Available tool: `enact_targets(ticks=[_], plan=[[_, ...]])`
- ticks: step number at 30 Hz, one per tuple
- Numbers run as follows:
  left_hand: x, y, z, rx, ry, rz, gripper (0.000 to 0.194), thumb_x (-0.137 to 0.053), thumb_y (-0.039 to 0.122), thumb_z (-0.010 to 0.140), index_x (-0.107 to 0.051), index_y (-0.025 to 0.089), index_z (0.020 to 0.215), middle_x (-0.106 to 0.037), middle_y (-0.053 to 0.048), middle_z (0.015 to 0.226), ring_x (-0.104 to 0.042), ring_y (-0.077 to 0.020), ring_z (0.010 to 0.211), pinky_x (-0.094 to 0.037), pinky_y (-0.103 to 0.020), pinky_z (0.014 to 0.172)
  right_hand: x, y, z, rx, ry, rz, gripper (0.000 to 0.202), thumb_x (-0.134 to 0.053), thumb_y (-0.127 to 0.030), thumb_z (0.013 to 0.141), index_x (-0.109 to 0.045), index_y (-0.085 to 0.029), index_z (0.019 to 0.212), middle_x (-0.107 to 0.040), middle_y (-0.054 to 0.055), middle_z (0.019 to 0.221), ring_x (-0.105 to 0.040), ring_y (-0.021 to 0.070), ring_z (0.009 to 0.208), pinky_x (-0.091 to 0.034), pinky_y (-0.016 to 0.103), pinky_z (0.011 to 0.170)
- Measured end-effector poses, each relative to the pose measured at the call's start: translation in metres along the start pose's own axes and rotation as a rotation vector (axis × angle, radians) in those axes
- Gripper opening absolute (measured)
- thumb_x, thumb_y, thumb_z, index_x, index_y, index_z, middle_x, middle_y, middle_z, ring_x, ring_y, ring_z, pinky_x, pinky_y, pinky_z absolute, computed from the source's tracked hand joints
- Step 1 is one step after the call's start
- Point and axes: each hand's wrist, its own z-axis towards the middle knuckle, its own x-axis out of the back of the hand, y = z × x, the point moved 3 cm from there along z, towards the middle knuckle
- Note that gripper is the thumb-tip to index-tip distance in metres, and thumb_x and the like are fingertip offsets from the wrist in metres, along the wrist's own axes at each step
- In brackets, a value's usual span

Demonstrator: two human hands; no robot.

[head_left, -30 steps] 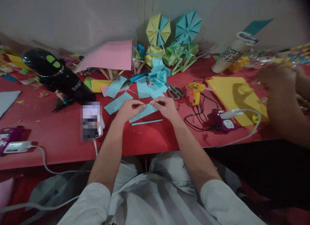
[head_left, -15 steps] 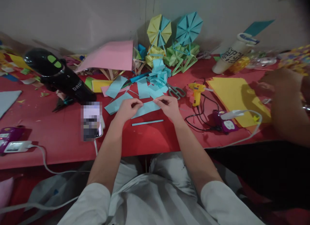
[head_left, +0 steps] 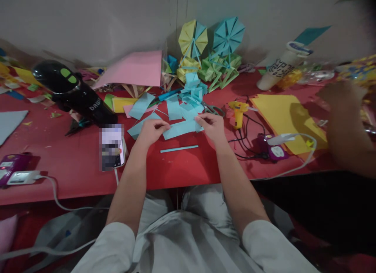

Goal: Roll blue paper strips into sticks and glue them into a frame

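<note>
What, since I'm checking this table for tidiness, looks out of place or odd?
The thin black cord beside the yellow plastic glue gun lies in loose loops, and light-blue paper pieces sit in a jumbled heap mid-table; both look untidy.

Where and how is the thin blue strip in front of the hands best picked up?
Probably pinch the thin blue strip near mid-length from above, thumb and finger across its long edges. It lies straight, narrow and nearly crosswise on the red table, with nothing covering it.
</note>
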Motion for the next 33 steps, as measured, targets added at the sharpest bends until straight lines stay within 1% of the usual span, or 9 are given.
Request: enact_targets(ticks=[7,12,16,20,22,23,27,30,33], plan=[[0.001,-0.002,0.000,0.008,0.011,-0.030,0.010,-0.074,0.029,0.077,-0.078,0.020,0.078,-0.077,-0.004,0.080,-0.069,-0.0194,0.077,-0.053,-0.030,0.072,0.005,0.000,0.001,-0.009,-0.007,-0.002,0.024,-0.073,-0.043,0.077,-0.075,-0.019,0.074,-0.067,0.000,0.068,-0.058,0.0140,0.064,-0.048,0.028,0.063],[-0.001,-0.002,0.001,-0.017,-0.021,0.019,0.012,-0.069,0.029,0.081,-0.075,0.019,0.078,-0.074,-0.003,0.078,-0.065,-0.0175,0.074,-0.050,-0.029,0.070,0.004,0.003,0.002,-0.031,-0.048,0.011,0.031,-0.073,-0.049,0.077,-0.073,-0.018,0.074,-0.063,-0.001,0.064,-0.052,0.0120,0.059,-0.045,0.027,0.059],[-0.004,-0.003,0.000,0.002,-0.084,0.081,0.011,-0.064,0.025,0.083,-0.072,0.018,0.080,-0.072,-0.002,0.077,-0.062,-0.0164,0.072,-0.049,-0.028,0.069,0.005,0.012,0.002,-0.074,-0.158,-0.006,0.032,-0.072,-0.049,0.077,-0.071,-0.017,0.075,-0.064,0.000,0.065,-0.052,0.0118,0.059,-0.044,0.026,0.058],[-0.010,0.000,-0.002,0.017,-0.148,0.141,0.010,-0.063,0.022,0.084,-0.073,0.019,0.081,-0.072,-0.002,0.077,-0.061,-0.0165,0.071,-0.047,-0.028,0.069,0.004,0.014,-0.001,-0.023,-0.243,-0.095,0.028,-0.069,-0.041,0.080,-0.076,-0.016,0.094,-0.074,0.006,0.085,-0.063,0.0157,0.074,-0.047,0.027,0.064],[-0.013,0.001,-0.003,0.008,-0.173,0.147,0.011,-0.063,0.022,0.085,-0.073,0.019,0.083,-0.073,-0.002,0.079,-0.062,-0.0170,0.072,-0.047,-0.029,0.070,0.000,0.010,-0.003,0.033,-0.320,-0.177,0.027,-0.066,-0.036,0.083,-0.077,-0.017,0.100,-0.076,0.008,0.093,-0.066,0.0167,0.080,-0.048,0.027,0.068],[-0.014,0.001,-0.003,-0.001,-0.179,0.144,0.012,-0.062,0.022,0.086,-0.074,0.019,0.084,-0.074,-0.003,0.082,-0.063,-0.0173,0.074,-0.047,-0.029,0.072,-0.003,0.007,-0.004,0.066,-0.368,-0.228,0.025,-0.064,-0.033,0.085,-0.077,-0.018,0.100,-0.076,0.008,0.095,-0.066,0.0168,0.082,-0.048,0.028,0.071],[-0.018,0.000,-0.004,-0.043,-0.195,0.166,0.016,-0.061,0.022,0.087,-0.076,0.019,0.091,-0.076,-0.005,0.089,-0.064,-0.0184,0.078,-0.048,-0.030,0.076,-0.016,-0.004,-0.003,0.167,-0.534,-0.475,0.019,-0.062,-0.023,0.088,-0.079,-0.018,0.094,-0.077,0.008,0.095,-0.067,0.0185,0.088,-0.047,0.031,0.084],[-0.019,0.002,-0.003,-0.064,-0.209,0.251,0.017,-0.061,0.021,0.088,-0.076,0.021,0.095,-0.076,-0.005,0.093,-0.064,-0.0189,0.080,-0.048,-0.031,0.077,-0.024,-0.008,-0.001,0.200,-0.626,-0.638,0.020,-0.061,-0.022,0.090,-0.079,-0.018,0.097,-0.077,0.008,0.097,-0.066,0.0202,0.093,-0.045,0.033,0.089],[-0.020,0.009,-0.002,-0.125,-0.222,0.389,0.017,-0.061,0.019,0.086,-0.077,0.020,0.092,-0.074,-0.006,0.097,-0.065,-0.0201,0.086,-0.048,-0.031,0.079,-0.031,-0.010,0.002,0.231,-0.700,-0.709,0.024,-0.058,-0.016,0.091,-0.079,-0.017,0.103,-0.076,0.010,0.103,-0.065,0.0202,0.099,-0.045,0.032,0.091]])
